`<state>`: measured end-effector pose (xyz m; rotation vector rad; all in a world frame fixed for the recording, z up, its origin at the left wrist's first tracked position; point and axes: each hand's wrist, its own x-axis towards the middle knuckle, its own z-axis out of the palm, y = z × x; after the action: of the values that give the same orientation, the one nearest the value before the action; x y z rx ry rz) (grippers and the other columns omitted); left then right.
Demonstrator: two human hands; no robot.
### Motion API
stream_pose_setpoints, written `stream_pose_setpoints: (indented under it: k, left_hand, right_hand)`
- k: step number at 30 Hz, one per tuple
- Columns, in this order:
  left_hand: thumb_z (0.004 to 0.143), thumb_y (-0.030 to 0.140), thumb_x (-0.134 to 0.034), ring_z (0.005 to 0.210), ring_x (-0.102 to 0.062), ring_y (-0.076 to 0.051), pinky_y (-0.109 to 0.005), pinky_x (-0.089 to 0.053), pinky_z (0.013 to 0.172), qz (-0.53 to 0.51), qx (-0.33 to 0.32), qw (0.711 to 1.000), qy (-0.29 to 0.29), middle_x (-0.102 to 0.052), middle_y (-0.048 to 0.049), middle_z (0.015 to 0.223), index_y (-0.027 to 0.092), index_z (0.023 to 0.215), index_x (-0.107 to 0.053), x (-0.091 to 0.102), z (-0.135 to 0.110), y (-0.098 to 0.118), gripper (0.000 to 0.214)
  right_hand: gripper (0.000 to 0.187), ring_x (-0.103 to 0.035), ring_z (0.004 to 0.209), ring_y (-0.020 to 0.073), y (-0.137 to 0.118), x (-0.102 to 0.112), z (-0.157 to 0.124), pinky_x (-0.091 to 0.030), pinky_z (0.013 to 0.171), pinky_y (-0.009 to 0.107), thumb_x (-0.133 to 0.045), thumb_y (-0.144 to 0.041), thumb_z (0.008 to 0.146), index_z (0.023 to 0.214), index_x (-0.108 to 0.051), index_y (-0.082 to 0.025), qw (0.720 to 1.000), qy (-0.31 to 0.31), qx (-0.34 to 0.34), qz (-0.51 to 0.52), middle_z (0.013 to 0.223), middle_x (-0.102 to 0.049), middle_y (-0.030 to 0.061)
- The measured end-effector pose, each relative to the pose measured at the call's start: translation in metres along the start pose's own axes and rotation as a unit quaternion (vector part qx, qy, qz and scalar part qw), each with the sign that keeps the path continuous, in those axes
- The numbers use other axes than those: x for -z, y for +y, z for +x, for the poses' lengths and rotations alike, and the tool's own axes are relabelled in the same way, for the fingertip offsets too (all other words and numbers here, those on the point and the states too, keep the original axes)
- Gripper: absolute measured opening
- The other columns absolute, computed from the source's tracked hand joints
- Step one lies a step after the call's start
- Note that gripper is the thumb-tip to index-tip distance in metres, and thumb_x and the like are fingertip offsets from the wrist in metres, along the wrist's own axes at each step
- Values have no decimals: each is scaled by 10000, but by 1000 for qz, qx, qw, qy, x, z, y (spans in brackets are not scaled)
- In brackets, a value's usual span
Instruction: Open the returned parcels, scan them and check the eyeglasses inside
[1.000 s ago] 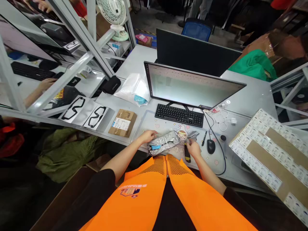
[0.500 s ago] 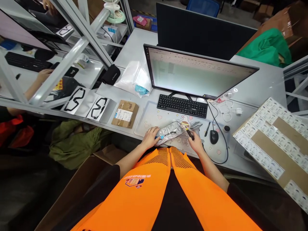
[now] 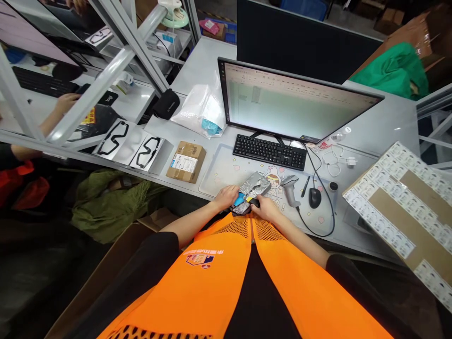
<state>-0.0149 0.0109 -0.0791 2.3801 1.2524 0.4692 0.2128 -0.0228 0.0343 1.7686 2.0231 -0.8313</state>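
Head view. Silver package (image 3: 257,182) on the wearer's side of the keyboard (image 3: 269,152), over the mat (image 3: 216,173); long axis slants from near left toward the keyboard. Left hand (image 3: 226,197), the nearer, pinches its left edge. Right hand (image 3: 266,207) grips a black-and-yellow cutter (image 3: 253,201), package leftward of it; blade contact: cannot tell.

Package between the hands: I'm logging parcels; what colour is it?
Package: silver-grey with a blue patch; head view.
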Motion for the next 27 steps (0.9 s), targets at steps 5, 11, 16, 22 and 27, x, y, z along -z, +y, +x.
stream_pose_setpoints:
  k: [5,11,16,22,27]
  left_hand:
    - [1030,151,-416,966,-697,-237,-369,-558,904,3,-3,1000,5,-716,-105,999,171,1087,-631,-8,-8,12,223]
    - [1024,167,-427,904,-708,-236,-347,-562,824,1,5,1000,-10,-715,-92,935,182,1045,-619,-12,-11,29,194]
    - [1014,146,-425,902,-708,-233,-333,-553,808,-7,52,998,-20,-712,-83,921,187,1087,-602,-7,-18,34,196]
    - [1019,325,-561,1019,-686,-282,-361,-542,823,-23,67,996,-62,-697,-105,1072,209,1161,-604,11,-2,47,189]
    - [990,300,-629,1067,-664,-303,-387,-537,839,6,70,994,-88,-637,-138,1260,234,1374,-557,15,20,58,396]
  right_hand:
    - [394,-742,1040,352,-15,2,-13,-511,859,376,-551,-450,995,1210,-661,-139,998,18,-44,-40,1117,-766,204]
    - [364,-742,1046,338,12,28,-24,-524,867,383,-530,-443,1002,1162,-683,-153,994,1,-88,-57,1120,-766,191]
    - [447,-726,1046,347,90,94,-18,-515,866,401,-473,-469,1025,1205,-677,-115,967,110,-203,-111,1121,-752,229]
    - [390,-727,959,301,80,72,-4,-499,788,330,-584,-498,963,1133,-734,-181,995,64,-51,-61,1046,-783,147]
    - [360,-719,1025,300,53,21,-3,-508,825,322,-633,-469,927,1151,-745,-210,999,7,32,-28,1110,-786,119]
